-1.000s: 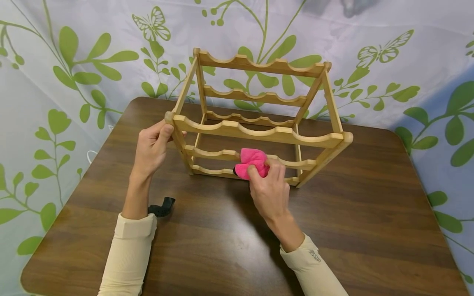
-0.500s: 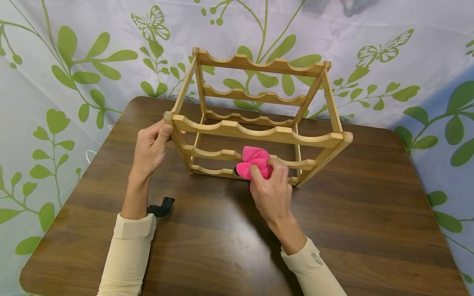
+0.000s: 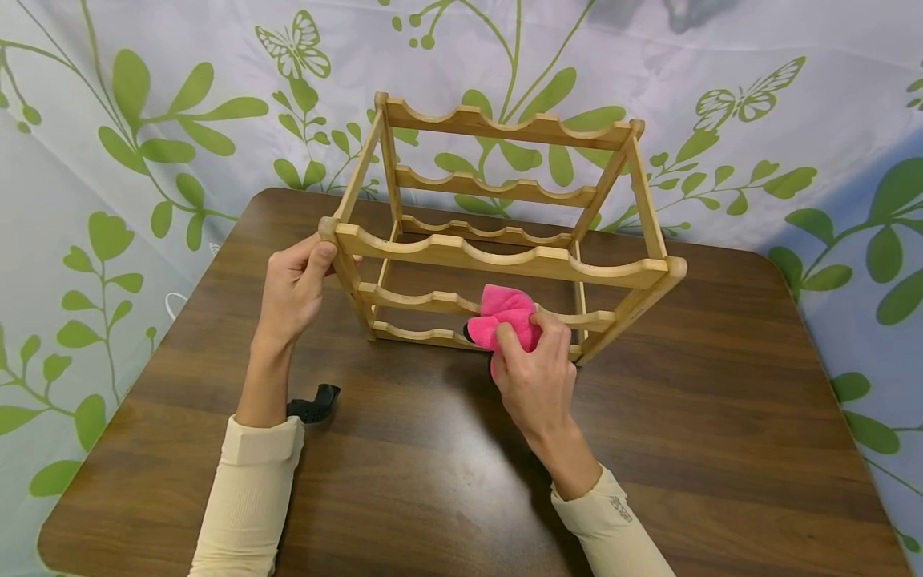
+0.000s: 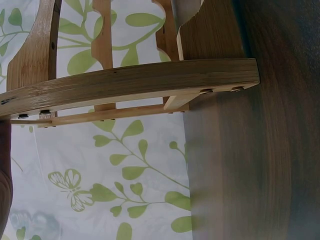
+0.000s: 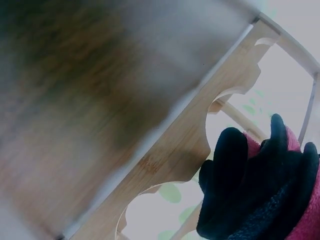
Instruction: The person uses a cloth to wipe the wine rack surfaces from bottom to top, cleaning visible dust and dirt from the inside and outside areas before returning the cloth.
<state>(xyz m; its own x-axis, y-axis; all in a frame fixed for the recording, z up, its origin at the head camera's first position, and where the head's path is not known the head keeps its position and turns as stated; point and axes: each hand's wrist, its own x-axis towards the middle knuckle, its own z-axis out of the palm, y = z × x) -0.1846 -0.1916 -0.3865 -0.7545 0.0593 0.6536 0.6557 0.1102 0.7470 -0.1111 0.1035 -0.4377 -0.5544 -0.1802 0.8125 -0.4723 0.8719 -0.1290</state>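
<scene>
Counter (image 3: pixel 721 417) bears the wooden rack (image 3: pixel 433 248) toward twelve o'clock. The left hand (image 3: pixel 292 288) grips its front post (image 3: pixel 349 276) at nine o'clock; the right hand (image 3: pixel 537 381) pinches the pink-and-black cloth (image 3: pixel 505 304) over the middle front rail (image 3: pixel 433 301). Snagging cloth could skew the rack if that steadying grip slackens.

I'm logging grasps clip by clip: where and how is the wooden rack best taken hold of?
The rack is probably best gripped by its near left post, just under the top, coming from the left, where the left hand holds it. The post is slim and upright, with open space behind for fingers to wrap; the right hand and pink cloth are farther right.
</scene>
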